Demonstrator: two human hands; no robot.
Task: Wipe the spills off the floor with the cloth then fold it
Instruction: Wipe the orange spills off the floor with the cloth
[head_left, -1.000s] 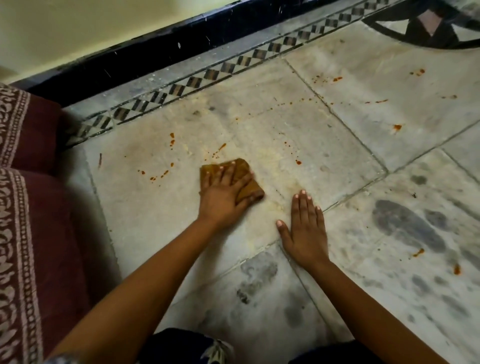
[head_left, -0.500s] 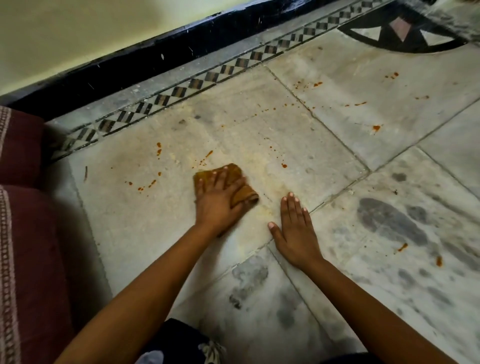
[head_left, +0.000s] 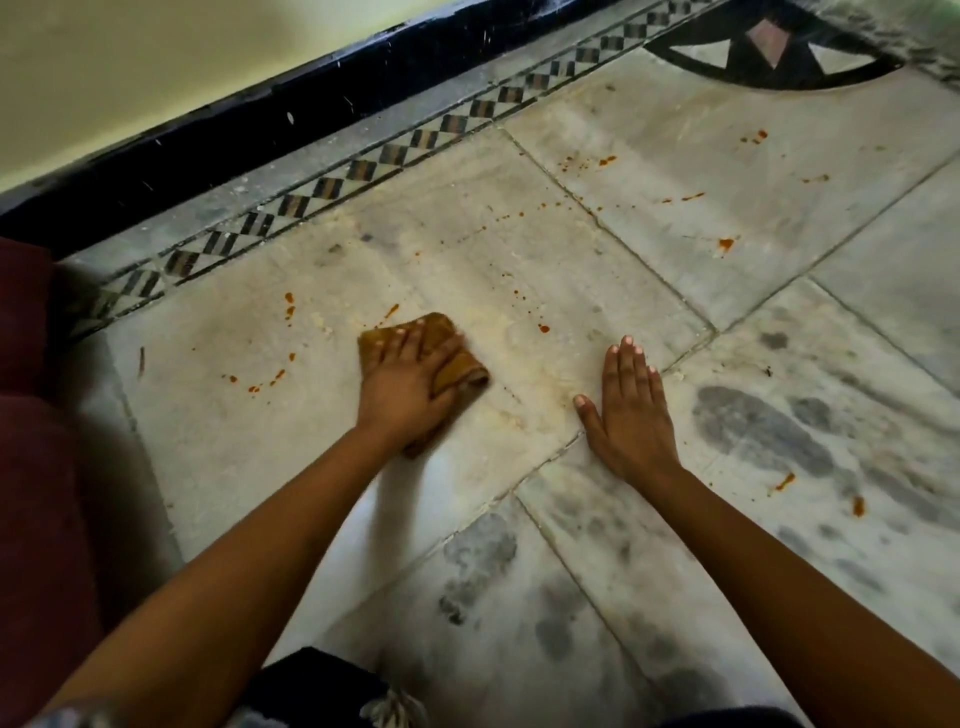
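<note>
Here the left hand (head_left: 405, 387) presses flat on the folded brown cloth (head_left: 464, 370) amid orange spills (head_left: 544, 328) on the floor (head_left: 467, 270), its rolled edge facing right, long axis hidden, while the right hand (head_left: 631, 415) lies flat nearby.

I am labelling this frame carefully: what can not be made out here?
Head view: cloth mostly covered by the left hand; floor beneath it hidden.
Head view: floor under the flat right hand hidden.
Head view: maroon fabric cut off by the left edge.
</note>
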